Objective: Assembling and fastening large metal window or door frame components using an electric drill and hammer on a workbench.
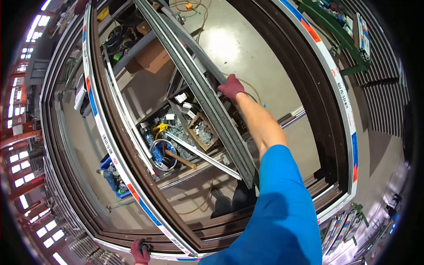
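My right arm, in a blue sleeve, reaches forward. My right hand point(232, 87), in a maroon glove, is closed around the edge of a long grey metal profile point(201, 90) that slants across the middle of a large brown frame point(324, 84). Its fingertips are partly hidden behind the profile. At the lower left, my left hand point(140, 252), gloved in maroon and black, curls over the near rail of the frame. White tape with red and blue patches point(102, 132) runs along the frame's edges.
Below, inside the frame, a tray of small metal parts point(179, 126) stands beside a hammer point(183, 160) and a round container with blue contents point(162, 154). A cardboard box point(152, 56) lies farther off. A blue bin with a drill point(110, 176) is left; a green rack point(349, 68) stands right.
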Demonstrator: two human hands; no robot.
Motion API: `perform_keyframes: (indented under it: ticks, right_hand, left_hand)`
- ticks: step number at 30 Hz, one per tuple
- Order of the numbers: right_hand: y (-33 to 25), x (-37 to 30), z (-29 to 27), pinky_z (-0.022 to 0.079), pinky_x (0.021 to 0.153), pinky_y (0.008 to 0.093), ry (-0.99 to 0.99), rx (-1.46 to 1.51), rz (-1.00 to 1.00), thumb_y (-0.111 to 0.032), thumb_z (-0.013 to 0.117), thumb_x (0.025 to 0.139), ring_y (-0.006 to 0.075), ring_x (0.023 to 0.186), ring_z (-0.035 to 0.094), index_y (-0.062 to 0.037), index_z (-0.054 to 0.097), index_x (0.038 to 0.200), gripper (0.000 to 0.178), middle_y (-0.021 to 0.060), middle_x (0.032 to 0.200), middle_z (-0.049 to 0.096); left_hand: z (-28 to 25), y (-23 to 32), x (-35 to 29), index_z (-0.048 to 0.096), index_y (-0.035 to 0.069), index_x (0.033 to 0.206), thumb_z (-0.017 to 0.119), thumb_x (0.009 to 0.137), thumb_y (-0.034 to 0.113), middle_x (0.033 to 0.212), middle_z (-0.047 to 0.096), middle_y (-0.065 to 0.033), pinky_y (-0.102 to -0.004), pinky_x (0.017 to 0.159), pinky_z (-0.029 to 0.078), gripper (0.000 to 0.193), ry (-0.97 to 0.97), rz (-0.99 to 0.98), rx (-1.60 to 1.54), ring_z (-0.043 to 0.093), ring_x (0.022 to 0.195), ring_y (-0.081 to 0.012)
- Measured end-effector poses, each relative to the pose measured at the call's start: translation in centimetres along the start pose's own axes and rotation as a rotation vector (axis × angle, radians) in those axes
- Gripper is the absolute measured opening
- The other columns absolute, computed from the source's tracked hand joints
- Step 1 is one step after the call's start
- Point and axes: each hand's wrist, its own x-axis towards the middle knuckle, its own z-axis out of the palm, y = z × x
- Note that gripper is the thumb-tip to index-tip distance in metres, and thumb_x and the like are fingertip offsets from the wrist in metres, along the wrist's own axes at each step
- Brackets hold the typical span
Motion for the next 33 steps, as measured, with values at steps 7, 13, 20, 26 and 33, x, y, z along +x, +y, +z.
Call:
perform_keyframes:
  ticks: [7,13,20,26,33]
  right_hand:
    - [0.7,-10.5,-6.4,0.056,0.065,0.0399,-0.161,0.316,-0.097,-0.020,0.072,0.087,0.0218,0.079,0.068,-0.0026,0.043,0.145,0.067,0.0160,0.101,0.067]
    - [-2.2,-28.9,-11.8,0.056,0.062,0.0342,-0.217,0.513,-0.188,-0.012,0.064,0.093,0.0182,0.071,0.065,-0.0032,0.046,0.148,0.059,0.0106,0.091,0.065]
    - [-8.4,-51.8,-6.9,0.061,0.071,0.0309,-0.254,0.772,-0.423,-0.013,0.066,0.095,0.0152,0.081,0.070,-0.0027,0.051,0.145,0.053,0.0072,0.105,0.069]
    - [-10.4,-61.9,1.5,0.049,0.105,0.0315,-0.129,0.547,-0.714,-0.018,0.067,0.100,0.0131,0.123,0.060,0.0018,0.047,0.153,0.060,0.0073,0.128,0.068]
    - [-15.0,-59.7,4.1,0.050,0.093,0.0277,-0.213,0.660,-0.672,-0.026,0.066,0.105,0.0085,0.105,0.061,0.0005,0.062,0.136,0.041,0.0028,0.117,0.069]
  left_hand:
    - [0.7,-3.6,-1.7,0.068,-0.001,0.117,0.062,0.092,0.018,0.098,0.070,-0.0190,-0.0433,0.082,0.055,0.032,0.040,0.058,-0.061,0.072,0.092,-0.0342]
    - [-0.2,-0.4,0.2,0.061,0.000,0.137,0.071,0.090,0.007,0.128,0.069,-0.0186,-0.0416,0.105,0.050,0.048,0.304,0.082,-0.075,0.068,0.117,-0.0310]
    - [0.1,20.7,11.9,0.041,0.002,0.157,0.077,0.094,0.015,0.147,0.056,-0.0151,-0.0395,0.113,0.046,0.075,0.259,0.467,-1.058,0.059,0.130,-0.0274]
    - [-0.1,26.6,15.9,0.056,0.000,0.138,0.065,0.107,0.030,0.117,0.071,-0.0079,-0.0341,0.092,0.053,0.045,-0.103,0.476,-1.565,0.067,0.105,-0.0165]
    - [-0.5,23.8,14.2,0.060,0.000,0.123,0.076,0.100,0.024,0.111,0.072,-0.0081,-0.0311,0.086,0.054,0.037,0.236,0.437,-1.464,0.068,0.100,-0.0152]
